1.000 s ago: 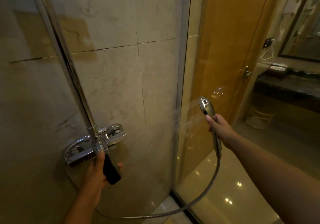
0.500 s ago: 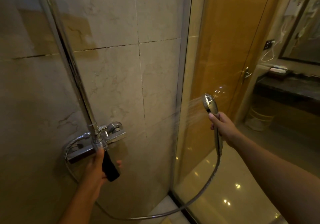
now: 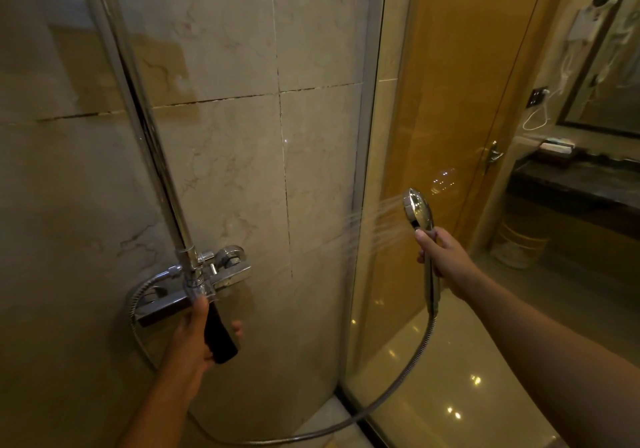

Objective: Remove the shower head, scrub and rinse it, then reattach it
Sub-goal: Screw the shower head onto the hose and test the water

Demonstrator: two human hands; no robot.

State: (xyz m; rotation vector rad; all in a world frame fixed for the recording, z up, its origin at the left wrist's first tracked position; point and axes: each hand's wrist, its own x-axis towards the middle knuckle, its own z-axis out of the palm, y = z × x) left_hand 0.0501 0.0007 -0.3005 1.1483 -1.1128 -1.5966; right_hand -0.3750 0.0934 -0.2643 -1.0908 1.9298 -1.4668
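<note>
Your right hand (image 3: 443, 257) is wrapped round the chrome stem of the shower head (image 3: 417, 208), thumb laid up along it. You hold it upright in the air, close to the glass screen (image 3: 433, 101). The head is oval and mirror-bright, its face turned left, and thin jets spray from it toward the tiled wall (image 3: 318, 170). A ribbed metal hose (image 3: 412, 368) hangs from the stem, loops across the floor and runs back to the mixer (image 3: 228, 274). Your left hand (image 3: 188, 343) grips a black handle (image 3: 218, 336) just under the mixer, thumb tip touching the chrome.
</note>
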